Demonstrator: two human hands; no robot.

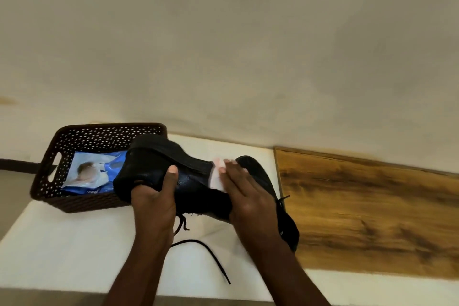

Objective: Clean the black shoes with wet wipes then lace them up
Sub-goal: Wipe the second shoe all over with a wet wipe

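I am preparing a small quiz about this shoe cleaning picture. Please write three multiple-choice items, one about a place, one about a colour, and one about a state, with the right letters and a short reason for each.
1. Where does the blue and white wipes pack lie?
A. inside the brown basket
B. on the wooden board
C. under the second shoe

2. What colour is the loose lace on the white surface?
A. white
B. black
C. red

3. What is the state of the shoe being cleaned?
A. standing on the surface, untouched
B. lying in the basket
C. held up by the left hand while the right hand presses a white wipe on it

Answers:
1. A, the pack shows behind the basket's perforated wall.
2. B, the lace lies dark against the white surface.
3. C, the left hand grips one end and the right hand's fingers cover the wipe.
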